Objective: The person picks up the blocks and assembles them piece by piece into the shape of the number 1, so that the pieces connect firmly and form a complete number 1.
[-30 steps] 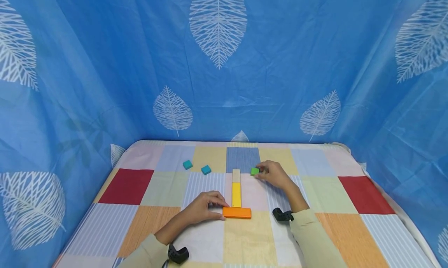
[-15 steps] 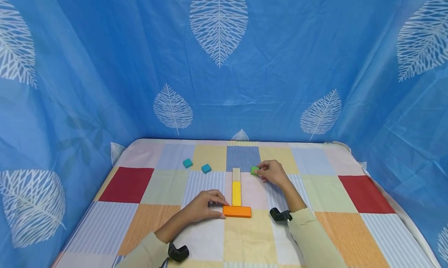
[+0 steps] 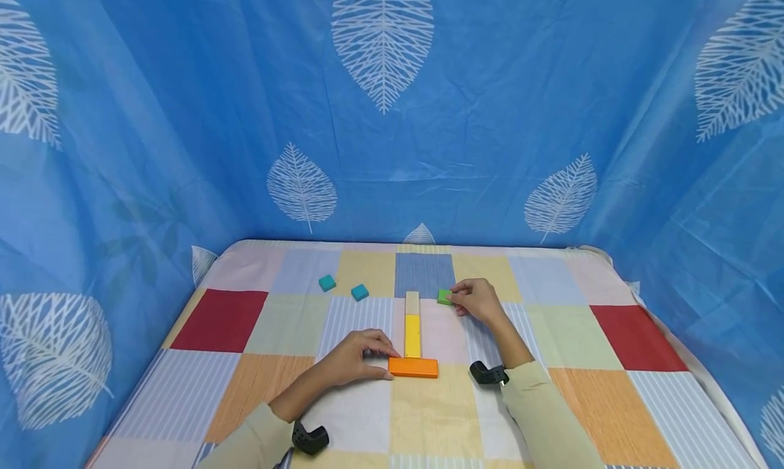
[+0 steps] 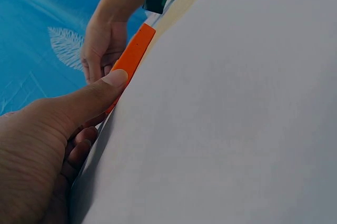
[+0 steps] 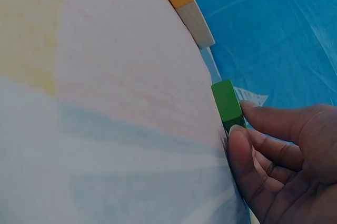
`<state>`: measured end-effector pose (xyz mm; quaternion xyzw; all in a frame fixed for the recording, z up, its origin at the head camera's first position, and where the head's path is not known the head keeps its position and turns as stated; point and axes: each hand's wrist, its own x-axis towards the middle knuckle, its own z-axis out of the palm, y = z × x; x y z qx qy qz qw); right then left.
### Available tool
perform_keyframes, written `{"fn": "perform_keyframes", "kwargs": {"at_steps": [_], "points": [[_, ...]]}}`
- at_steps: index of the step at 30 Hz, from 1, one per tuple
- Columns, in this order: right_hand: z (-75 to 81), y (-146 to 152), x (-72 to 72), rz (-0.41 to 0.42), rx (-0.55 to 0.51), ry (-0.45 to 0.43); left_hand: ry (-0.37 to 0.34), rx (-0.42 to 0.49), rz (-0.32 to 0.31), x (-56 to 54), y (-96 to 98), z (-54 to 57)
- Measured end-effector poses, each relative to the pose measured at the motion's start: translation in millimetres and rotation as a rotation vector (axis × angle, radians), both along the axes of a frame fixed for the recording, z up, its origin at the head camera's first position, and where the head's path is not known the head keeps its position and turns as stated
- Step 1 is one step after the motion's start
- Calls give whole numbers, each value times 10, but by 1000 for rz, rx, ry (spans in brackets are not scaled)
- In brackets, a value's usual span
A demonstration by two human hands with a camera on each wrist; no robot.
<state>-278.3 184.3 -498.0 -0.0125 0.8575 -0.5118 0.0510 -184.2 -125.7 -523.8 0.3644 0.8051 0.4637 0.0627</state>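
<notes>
With thumb and fingers, my left hand (image 3: pixel 358 357) pinches the left end of an orange rectangular block (image 3: pixel 413 367), which lies crosswise on the patchwork cloth. A yellow block (image 3: pixel 413 336) extends away from the orange one, and a pale wooden block (image 3: pixel 412 303) continues that line at its far end. To the right of the pale block is a small green block (image 5: pixel 227 101). My right hand (image 3: pixel 479 299) pinches its right end between thumb and index finger, low at the cloth; the fingers cover part of it in the head view.
Two small teal blocks, a left one (image 3: pixel 327 283) and a right one (image 3: pixel 359 292), lie beyond my left hand. Patchwork cloth (image 3: pixel 618 414) covers the table. A blue curtain (image 3: pixel 490 115) with white leaf prints surrounds its back and sides.
My right fingers have shifted slightly on the green block, toward its right end. The left hand keeps its grip on the orange block. The head view has tilted a little.
</notes>
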Motion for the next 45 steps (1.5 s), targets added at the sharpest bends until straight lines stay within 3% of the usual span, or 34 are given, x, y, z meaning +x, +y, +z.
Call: {"fn": "perform_keyframes", "kwargs": {"at_steps": [12, 23, 31, 45], "points": [[11, 7, -4, 1, -19, -40, -8, 13, -1, 9, 6, 2], [53, 0, -12, -38, -11, -23, 10, 23, -6, -12, 30, -7], [62, -22, -36, -6, -21, -19, 13, 7, 1, 9, 22, 40], [44, -92, -117, -20, -75, -28, 9, 34, -21, -9, -3, -8]]}}
